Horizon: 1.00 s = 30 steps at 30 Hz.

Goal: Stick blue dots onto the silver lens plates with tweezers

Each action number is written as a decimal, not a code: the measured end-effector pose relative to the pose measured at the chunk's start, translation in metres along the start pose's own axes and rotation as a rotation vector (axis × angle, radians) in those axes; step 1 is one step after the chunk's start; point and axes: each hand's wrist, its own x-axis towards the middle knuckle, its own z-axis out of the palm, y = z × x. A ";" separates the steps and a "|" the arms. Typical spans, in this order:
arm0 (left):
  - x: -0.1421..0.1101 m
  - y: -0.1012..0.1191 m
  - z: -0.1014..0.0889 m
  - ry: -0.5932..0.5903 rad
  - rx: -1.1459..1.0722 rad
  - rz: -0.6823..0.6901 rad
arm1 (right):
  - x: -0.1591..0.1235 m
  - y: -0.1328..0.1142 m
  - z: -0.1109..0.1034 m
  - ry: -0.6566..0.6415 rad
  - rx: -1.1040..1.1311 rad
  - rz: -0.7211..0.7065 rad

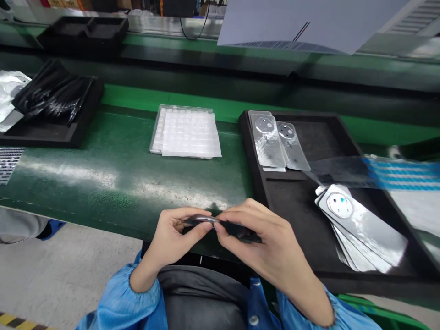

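Observation:
My left hand point(175, 231) and my right hand point(254, 233) meet above the bench's near edge, both pinching a slim dark part with a bright metal edge point(206, 220). Its exact kind is hard to tell, as my fingers hide much of it. To my right, a black foam tray point(295, 215) holds a fanned stack of silver phone back panels point(357, 224) with round camera openings. Two similar panels point(268, 140) lie at the tray's far end. Neither hand touches the tray.
A clear tray of small white pieces point(185, 133) sits on the green bench mat point(85, 178). A black tray of dark bags point(51, 94) lies far left, beside silver foil bags point(8, 96). A blurred film with blue stripes point(398, 172) hangs over the right tray.

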 end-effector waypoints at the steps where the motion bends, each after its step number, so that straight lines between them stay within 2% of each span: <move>1: 0.000 0.000 0.000 -0.006 0.008 0.010 | -0.001 0.001 0.001 0.008 0.003 0.000; 17: 0.000 0.004 0.004 0.005 -0.003 0.013 | -0.003 0.001 0.007 0.049 0.062 0.015; 24: -0.001 0.003 0.002 0.024 0.097 0.066 | -0.001 0.000 0.008 0.034 0.045 0.012; 26: 0.000 0.002 0.002 0.017 0.077 0.029 | 0.000 0.001 0.005 0.034 0.060 0.025; 30: 0.001 0.001 0.006 -0.020 -0.002 -0.075 | -0.010 0.012 -0.003 -0.079 0.064 -0.002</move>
